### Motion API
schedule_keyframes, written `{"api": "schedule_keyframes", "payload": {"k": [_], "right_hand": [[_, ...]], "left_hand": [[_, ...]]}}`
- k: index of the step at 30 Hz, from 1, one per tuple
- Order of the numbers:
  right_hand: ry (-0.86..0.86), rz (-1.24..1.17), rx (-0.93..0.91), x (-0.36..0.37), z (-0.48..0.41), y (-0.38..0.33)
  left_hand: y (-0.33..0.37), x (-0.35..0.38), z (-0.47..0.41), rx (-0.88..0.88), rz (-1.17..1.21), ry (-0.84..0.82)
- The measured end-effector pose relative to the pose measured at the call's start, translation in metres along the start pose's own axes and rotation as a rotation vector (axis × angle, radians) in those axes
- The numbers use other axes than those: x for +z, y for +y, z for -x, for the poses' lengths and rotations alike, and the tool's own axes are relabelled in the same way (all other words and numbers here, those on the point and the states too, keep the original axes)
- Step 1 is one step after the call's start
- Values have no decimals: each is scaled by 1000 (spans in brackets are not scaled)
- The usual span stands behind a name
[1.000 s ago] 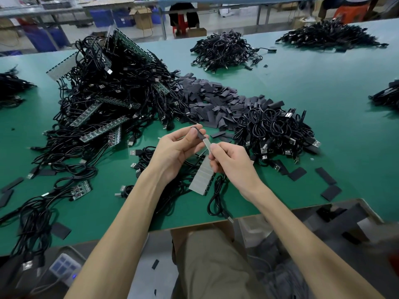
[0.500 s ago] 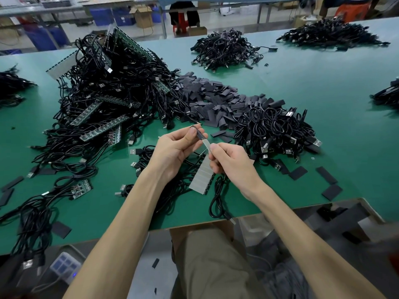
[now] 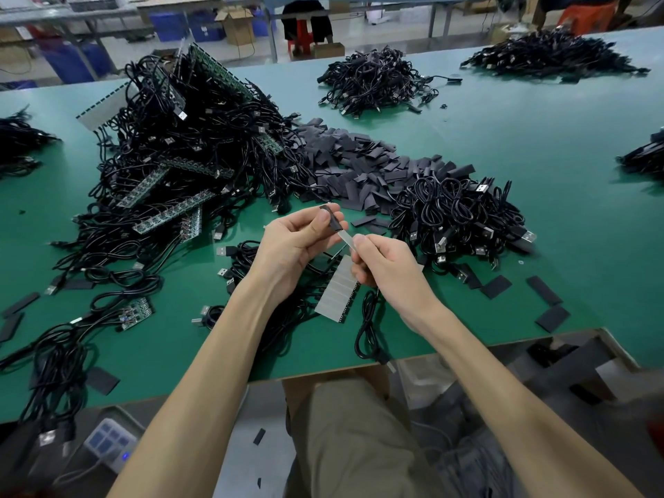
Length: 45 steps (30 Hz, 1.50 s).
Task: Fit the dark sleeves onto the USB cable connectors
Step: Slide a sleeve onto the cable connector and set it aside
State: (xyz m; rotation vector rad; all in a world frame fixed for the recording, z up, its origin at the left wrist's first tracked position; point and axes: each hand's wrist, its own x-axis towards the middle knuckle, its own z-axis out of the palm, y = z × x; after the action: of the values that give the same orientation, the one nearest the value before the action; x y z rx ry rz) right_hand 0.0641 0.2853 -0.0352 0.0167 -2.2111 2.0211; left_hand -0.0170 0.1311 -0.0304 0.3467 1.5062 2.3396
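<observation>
Above the green surface [image 3: 503, 156], between the tangled cable heap [image 3: 172, 156] and the sleeve pile [image 3: 359, 163] lying within reach, the left hand [image 3: 294, 246] pinches a dark sleeve [image 3: 331, 217] while the right hand [image 3: 390, 269] fingers [image 3: 359, 242] pinch the pale connector end [image 3: 346, 238], apparently aligned to slide inside.

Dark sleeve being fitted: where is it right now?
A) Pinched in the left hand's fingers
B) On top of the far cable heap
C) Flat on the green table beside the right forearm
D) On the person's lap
A: the left hand pinches the dark sleeve between thumb and fingers, while the right hand pinches a pale flat strip that points at it.
</observation>
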Motion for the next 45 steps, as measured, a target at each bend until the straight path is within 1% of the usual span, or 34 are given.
{"api": "schedule_keyframes", "payload": {"k": [7, 12, 15, 20, 24, 28, 31, 35, 41, 45], "right_hand": [[40, 0, 3, 0, 0, 0], [46, -1, 13, 0, 0, 0], [29, 15, 18, 1, 0, -1], [58, -18, 6, -1, -1, 1], [32, -82, -18, -3, -3, 4], [33, -20, -26, -3, -5, 9], [41, 3, -24, -3, -5, 11], [34, -24, -18, -3, -4, 10], [60, -19, -13, -4, -5, 11], [46, -39, -11, -4, -6, 12]], "left_hand": [[0, 0, 0, 35, 14, -35], [-4, 3, 0, 145, -113, -44], [-3, 3, 1, 132, -132, -57], [-5, 5, 1, 82, -167, -111], [-5, 4, 0, 100, -166, -52], [-5, 2, 0, 120, -170, -23], [-5, 3, 0, 125, -196, -25], [-6, 4, 1, 136, -246, -30], [-7, 6, 2, 172, -317, -89], [-6, 5, 2, 162, -332, -88]]}}
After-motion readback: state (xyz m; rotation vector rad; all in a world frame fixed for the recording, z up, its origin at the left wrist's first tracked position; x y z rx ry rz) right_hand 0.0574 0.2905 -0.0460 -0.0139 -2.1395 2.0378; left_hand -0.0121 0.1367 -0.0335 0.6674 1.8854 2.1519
